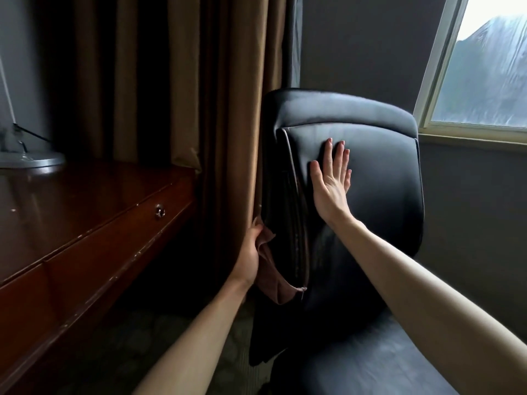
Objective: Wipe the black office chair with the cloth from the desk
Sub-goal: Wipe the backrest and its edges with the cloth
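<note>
One black office chair (370, 166) stands against one curtain (228, 109) beside one worktop (85, 201); left hand (252, 252) grips one cloth (273, 283) at its edge, right hand (332, 183) lies flat on its backrest.

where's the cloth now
In the head view, the left hand holds the cloth against the side edge of the black chair, just right of the curtain.

Text: none can be read | black office chair (368, 178), 3 o'clock: no label or brand legible | table (85, 206), 9 o'clock: no lettering or numbers legible
</note>
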